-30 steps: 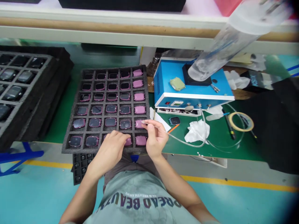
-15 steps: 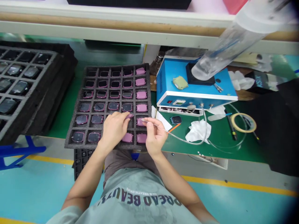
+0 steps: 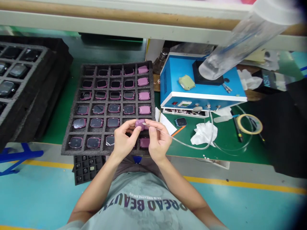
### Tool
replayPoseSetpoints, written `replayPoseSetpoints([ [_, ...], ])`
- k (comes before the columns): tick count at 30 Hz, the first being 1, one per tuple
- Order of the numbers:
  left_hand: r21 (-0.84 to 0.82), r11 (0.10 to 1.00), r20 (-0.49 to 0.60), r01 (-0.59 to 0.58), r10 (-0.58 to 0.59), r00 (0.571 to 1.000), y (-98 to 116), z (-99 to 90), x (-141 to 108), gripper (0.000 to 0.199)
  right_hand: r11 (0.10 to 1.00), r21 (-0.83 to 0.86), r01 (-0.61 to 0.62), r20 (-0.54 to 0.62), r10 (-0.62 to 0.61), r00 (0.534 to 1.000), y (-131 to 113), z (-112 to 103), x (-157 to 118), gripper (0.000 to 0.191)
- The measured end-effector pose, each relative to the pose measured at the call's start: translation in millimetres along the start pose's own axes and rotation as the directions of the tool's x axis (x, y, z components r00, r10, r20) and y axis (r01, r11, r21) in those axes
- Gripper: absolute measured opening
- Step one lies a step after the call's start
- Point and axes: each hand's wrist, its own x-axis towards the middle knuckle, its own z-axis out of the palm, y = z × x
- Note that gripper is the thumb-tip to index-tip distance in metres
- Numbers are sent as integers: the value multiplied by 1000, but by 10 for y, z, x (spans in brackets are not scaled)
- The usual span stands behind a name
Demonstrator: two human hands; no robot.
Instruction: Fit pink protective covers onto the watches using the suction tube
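Over the lower right of a dark foam tray [image 3: 79,124], my left hand [image 3: 126,136] pinches a small purple watch case [image 3: 139,124] between thumb and fingers. My right hand [image 3: 158,140] grips the end of a thin clear tube [image 3: 189,145], whose tip meets or nearly meets the case. Its fingertips are also close to the case's right side; whether they touch it I cannot tell. Rows of purple-framed watches with dark screens [image 3: 82,110] fill the tray's cells. Down the right column lie plain purple cases [image 3: 144,110]. My hands hide several cells.
The tube runs to a blue machine [image 3: 203,94], with a yellow-green watch case [image 3: 186,82] on top. Crumpled tissue [image 3: 204,133], a dark watch [image 3: 180,122] and a tape roll [image 3: 249,124] lie nearby. Stacked foam trays [image 3: 35,92] stand left. A clear cylinder [image 3: 242,41] leans overhead.
My left hand has moved right from the tray's cells, bringing the purple watch case up to the tube tip in my right hand. The right hand has hardly moved.
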Motion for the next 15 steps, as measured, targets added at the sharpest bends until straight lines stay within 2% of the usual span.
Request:
replayPoseSetpoints([
  [15, 1, 1000, 15, -21, 21, 1000, -52, -7, -18, 25, 1000, -17, 5, -5, -5, 1000, 3, -1, 6, 12],
])
